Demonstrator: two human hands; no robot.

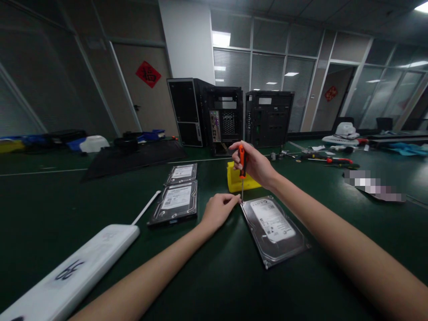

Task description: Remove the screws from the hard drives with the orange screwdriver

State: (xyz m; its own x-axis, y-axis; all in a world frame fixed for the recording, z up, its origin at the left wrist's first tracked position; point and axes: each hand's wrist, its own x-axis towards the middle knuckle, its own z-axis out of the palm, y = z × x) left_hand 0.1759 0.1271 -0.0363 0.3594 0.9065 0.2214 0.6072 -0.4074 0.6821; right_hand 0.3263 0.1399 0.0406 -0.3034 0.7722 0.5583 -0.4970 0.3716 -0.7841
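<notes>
White device [83,265] nearest; yellow bin [233,182] behind held screwdriver [243,167].

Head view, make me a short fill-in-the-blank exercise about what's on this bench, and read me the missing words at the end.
1. The right hand holds a ____ with its tip pointing down.
2. The drive below that hand lies with its label facing ____.
3. Two other drives lie to the ____ of the left hand.
4. The plastic piece just beyond the nearest drive is coloured ____.

Missing words: screwdriver; up; left; yellow.
</notes>
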